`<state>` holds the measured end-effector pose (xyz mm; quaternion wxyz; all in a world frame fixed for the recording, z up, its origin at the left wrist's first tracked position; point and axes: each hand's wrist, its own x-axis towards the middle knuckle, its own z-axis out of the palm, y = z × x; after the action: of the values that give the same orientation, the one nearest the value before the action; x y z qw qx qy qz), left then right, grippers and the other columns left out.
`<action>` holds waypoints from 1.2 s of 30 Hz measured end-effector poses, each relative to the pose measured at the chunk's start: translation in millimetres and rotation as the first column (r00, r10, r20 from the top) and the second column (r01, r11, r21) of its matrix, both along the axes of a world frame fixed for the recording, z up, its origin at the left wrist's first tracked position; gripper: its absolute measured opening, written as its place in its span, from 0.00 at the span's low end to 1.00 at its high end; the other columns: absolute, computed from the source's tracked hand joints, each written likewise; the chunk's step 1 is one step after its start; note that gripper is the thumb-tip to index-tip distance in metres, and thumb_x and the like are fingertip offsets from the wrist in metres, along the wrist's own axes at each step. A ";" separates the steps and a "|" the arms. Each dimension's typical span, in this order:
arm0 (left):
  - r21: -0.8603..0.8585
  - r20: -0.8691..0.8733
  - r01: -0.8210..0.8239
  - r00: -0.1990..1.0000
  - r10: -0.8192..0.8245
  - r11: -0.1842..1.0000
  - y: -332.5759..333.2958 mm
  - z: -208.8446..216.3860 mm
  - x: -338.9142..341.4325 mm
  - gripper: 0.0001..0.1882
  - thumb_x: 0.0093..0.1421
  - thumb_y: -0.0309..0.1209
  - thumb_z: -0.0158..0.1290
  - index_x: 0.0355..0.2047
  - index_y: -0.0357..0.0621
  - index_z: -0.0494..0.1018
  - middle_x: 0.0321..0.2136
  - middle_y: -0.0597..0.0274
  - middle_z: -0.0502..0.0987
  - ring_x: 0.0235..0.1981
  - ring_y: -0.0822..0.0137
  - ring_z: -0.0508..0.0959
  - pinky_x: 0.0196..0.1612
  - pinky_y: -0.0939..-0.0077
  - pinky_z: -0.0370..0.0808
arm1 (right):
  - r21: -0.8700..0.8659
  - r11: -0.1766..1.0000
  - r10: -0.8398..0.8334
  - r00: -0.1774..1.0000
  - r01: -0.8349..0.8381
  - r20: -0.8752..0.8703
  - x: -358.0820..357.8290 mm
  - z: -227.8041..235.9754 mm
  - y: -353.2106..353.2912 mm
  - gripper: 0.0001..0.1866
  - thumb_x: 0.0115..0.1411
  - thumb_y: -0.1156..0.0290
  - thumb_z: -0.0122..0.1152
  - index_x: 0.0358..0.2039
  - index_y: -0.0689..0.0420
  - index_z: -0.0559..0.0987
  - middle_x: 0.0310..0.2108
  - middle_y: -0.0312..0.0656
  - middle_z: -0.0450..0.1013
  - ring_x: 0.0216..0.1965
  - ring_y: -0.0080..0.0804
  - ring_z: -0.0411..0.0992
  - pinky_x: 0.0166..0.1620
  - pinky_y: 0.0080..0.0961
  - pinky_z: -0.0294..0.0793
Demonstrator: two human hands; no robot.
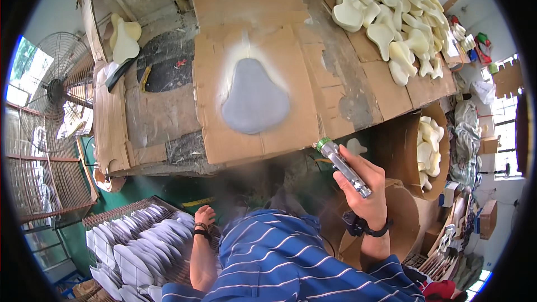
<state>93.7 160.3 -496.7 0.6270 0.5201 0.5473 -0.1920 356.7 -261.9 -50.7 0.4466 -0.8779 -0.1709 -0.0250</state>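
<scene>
My right hand (368, 189) grips a metal spray gun (349, 170) with a green ring at its front, held just off the bench's near edge. Its front end points up and left, toward a grey, saddle-shaped cover (255, 100) lying flat on a cardboard sheet (224, 33). Pale overspray rings the cover's narrow far end. My left hand (205, 215) hangs low beside my body with loosely bent fingers, holding nothing that I can see. Closest to it is a rack (162, 204) of several similar pale grey covers (137, 260).
Cream saddle-shaped foam pads (383, 33) are heaped at the bench's far right; two others (126, 39) lie at the far left. A cardboard drum (411, 151) holding more pads stands right of the bench. A large caged fan (56, 89) stands left.
</scene>
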 end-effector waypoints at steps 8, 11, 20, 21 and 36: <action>-0.032 -0.034 0.062 0.997 -0.063 0.998 -3.8 -15.1 -14.5 0.21 0.65 0.32 0.56 0.57 0.41 0.72 0.41 0.57 0.81 0.39 0.61 0.82 0.38 0.62 0.81 | -0.103 0.993 -0.060 0.994 0.051 -0.092 -10.4 5.9 -18.6 0.27 0.53 0.83 0.68 0.56 0.64 0.78 0.32 0.49 0.78 0.29 0.39 0.77 0.35 0.27 0.75; -0.007 -0.048 0.138 0.989 -0.138 0.990 -2.7 -26.5 -17.8 0.20 0.65 0.31 0.56 0.56 0.41 0.73 0.39 0.58 0.81 0.37 0.63 0.82 0.34 0.64 0.80 | -0.099 0.993 -0.078 0.993 0.069 -0.090 -13.3 11.3 -17.0 0.24 0.55 0.80 0.68 0.54 0.66 0.78 0.31 0.47 0.77 0.28 0.35 0.75 0.34 0.25 0.73; -0.027 -0.010 0.060 0.998 -0.060 0.998 -12.0 -12.4 12.8 0.18 0.64 0.31 0.56 0.54 0.42 0.73 0.35 0.63 0.80 0.33 0.65 0.81 0.35 0.63 0.78 | -0.072 0.996 -0.063 0.996 0.058 -0.070 -17.0 20.4 -5.5 0.29 0.50 0.84 0.70 0.55 0.63 0.78 0.33 0.50 0.78 0.30 0.41 0.78 0.35 0.27 0.75; -0.028 -0.007 0.053 0.999 -0.053 0.998 -9.9 -12.2 14.5 0.18 0.64 0.31 0.56 0.54 0.43 0.73 0.35 0.63 0.81 0.33 0.65 0.82 0.36 0.62 0.78 | -0.092 0.995 -0.052 0.995 0.044 -0.089 -17.7 25.5 -6.3 0.28 0.50 0.83 0.70 0.55 0.63 0.78 0.33 0.50 0.78 0.30 0.41 0.78 0.35 0.28 0.75; 0.046 -0.006 0.142 0.990 -0.142 0.989 -14.1 -18.2 15.5 0.18 0.63 0.32 0.59 0.52 0.39 0.76 0.39 0.55 0.82 0.38 0.61 0.83 0.39 0.67 0.80 | -0.150 0.988 0.017 0.984 -0.044 -0.178 -33.2 29.9 -18.2 0.30 0.48 0.84 0.70 0.55 0.62 0.79 0.32 0.49 0.78 0.29 0.42 0.77 0.34 0.27 0.74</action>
<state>109.1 146.2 -514.9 0.5987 0.5721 0.5139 -0.2241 323.4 -280.0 -20.8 0.3916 -0.9056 -0.1456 0.0730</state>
